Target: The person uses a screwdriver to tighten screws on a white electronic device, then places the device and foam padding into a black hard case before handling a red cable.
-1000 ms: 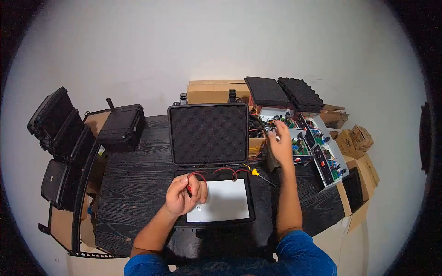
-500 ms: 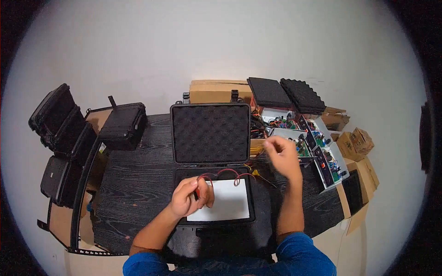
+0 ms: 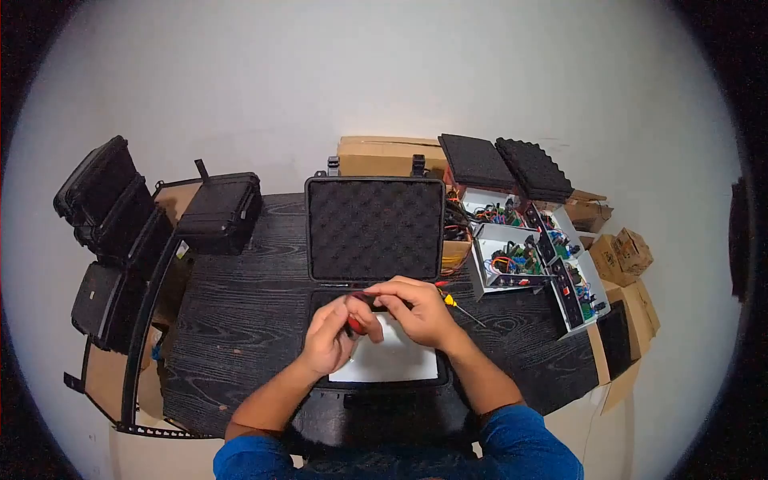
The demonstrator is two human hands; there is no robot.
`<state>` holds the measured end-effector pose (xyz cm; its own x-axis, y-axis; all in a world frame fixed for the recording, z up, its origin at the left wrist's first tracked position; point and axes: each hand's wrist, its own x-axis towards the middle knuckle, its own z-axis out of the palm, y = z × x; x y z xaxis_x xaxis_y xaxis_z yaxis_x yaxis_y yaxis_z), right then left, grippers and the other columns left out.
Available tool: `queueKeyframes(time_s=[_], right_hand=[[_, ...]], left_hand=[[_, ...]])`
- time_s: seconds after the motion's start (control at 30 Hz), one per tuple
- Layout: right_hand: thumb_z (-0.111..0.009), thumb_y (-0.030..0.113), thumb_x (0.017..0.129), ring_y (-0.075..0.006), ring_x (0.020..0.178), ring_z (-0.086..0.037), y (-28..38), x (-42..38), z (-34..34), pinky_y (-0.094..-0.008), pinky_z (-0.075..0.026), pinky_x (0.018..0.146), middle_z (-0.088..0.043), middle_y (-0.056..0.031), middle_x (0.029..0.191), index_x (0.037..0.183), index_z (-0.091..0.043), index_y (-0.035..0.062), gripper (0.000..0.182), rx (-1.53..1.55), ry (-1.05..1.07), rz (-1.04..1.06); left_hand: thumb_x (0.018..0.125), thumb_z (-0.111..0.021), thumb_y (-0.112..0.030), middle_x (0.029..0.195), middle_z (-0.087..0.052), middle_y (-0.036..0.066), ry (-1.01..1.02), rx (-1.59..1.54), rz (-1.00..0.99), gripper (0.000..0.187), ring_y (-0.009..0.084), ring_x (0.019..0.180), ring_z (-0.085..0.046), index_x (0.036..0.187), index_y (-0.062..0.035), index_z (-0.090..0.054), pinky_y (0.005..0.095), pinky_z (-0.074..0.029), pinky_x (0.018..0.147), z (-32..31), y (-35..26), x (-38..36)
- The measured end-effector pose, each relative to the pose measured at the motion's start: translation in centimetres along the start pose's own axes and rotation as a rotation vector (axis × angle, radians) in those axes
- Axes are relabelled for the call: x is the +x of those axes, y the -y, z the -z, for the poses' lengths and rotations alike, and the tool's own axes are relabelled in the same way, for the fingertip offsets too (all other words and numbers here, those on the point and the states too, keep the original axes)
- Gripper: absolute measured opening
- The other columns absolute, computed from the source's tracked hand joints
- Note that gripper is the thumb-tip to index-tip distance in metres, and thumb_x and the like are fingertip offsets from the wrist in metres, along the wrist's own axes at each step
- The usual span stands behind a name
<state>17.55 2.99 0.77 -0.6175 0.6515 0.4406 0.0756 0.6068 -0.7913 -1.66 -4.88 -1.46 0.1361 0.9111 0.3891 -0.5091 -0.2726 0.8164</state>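
Note:
An open black case [image 3: 309,232] with foam in its raised lid stands before me, a white panel [image 3: 404,360] lying in its base. Above the panel, my left hand [image 3: 336,332] is closed round a small red object [image 3: 355,325], partly hidden by the fingers. My right hand [image 3: 416,312] meets it from the right, with thumb and fingers pinched near the dark red wire; what exactly they grip is hidden. A yellow-handled screwdriver [image 3: 450,301] lies on the table just right of the case.
White boxes with circuit boards and wires [image 3: 512,256] stand at the right, foam sheets [image 3: 480,162] behind them. Black cases [image 3: 218,214] are stacked at the left. Cardboard boxes [image 3: 620,254] sit at the far right, and a black table [image 3: 240,312] spans the middle.
My right hand has moved left and down from beside the case to my left hand. The red wire, earlier looping out to the right, is now mostly hidden between the hands. The view has shifted slightly.

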Motion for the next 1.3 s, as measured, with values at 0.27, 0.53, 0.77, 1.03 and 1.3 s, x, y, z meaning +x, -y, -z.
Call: queueKeyframes(time_s=[0.27, 0.53, 0.77, 1.03, 1.3], right_hand=[[-0.053, 0.021, 0.107, -0.0313, 0.100, -0.076, -0.4, 0.1, -0.3, -0.0407, -0.058, 0.089, -0.078, -0.0144, 0.102, 0.119, -0.069, 0.0032, 0.027, -0.110, 0.307, -0.148], [-0.051, 0.028, 0.113, -0.0138, 0.088, -0.066, -1.2, -0.5, -0.4, -0.0316, -0.053, 0.082, -0.075, -0.0040, 0.099, 0.111, -0.069, 0.0038, 0.030, 0.199, 0.468, -0.202], [-0.051, 0.031, 0.114, -0.0080, 0.081, -0.058, -1.5, -1.1, -0.2, -0.0270, -0.050, 0.076, -0.073, -0.0025, 0.096, 0.111, -0.069, 0.0030, 0.033, 0.532, 0.388, -0.353], [-0.069, 0.013, 0.100, -0.0147, 0.079, -0.070, 2.2, -0.9, 1.9, -0.0293, -0.054, 0.073, -0.078, -0.0076, 0.093, 0.103, -0.078, 0.0037, 0.013, -0.170, 0.108, -0.064], [-0.077, 0.019, 0.089, -0.0275, 0.096, -0.070, 2.2, -0.9, 3.3, -0.0400, -0.059, 0.082, -0.072, -0.0041, 0.106, 0.100, -0.078, 0.0107, 0.014, -0.492, 0.015, 0.250]], left_hand=[[0.117, -0.039, -0.036, 0.124, -0.071, 0.016, -0.212, -0.373, -0.223, 0.039, 0.0282, 0.108, -0.070, 0.133, -0.0044, -0.056, 0.0477, -0.051, 0.108, 1.7, 0.7, 1.3], [0.116, -0.042, -0.039, 0.128, -0.070, 0.014, -0.457, -0.061, -0.234, 0.045, 0.0266, 0.120, -0.067, 0.138, -0.0020, -0.056, 0.0450, -0.046, 0.118, 0.7, 0.9, 2.3], [0.113, -0.046, -0.020, 0.110, -0.075, 0.017, 0.058, 0.921, -0.102, 0.030, 0.0301, 0.096, -0.074, 0.110, 0.0036, -0.065, 0.0516, -0.029, 0.128, 1.9, 0.7, 1.9], [0.109, -0.053, -0.017, 0.079, -0.066, 0.013, 0.258, 0.979, 0.095, 0.021, 0.0218, 0.071, -0.066, 0.108, 0.0002, -0.065, 0.0375, -0.051, 0.066, 1.7, -1.1, 1.9], [0.106, -0.056, -0.012, 0.074, -0.064, 0.004, 0.332, 0.718, 0.403, 0.014, 0.0132, 0.061, -0.056, 0.109, -0.0043, -0.068, 0.0328, -0.051, 0.064, 1.5, -1.4, 1.7]])
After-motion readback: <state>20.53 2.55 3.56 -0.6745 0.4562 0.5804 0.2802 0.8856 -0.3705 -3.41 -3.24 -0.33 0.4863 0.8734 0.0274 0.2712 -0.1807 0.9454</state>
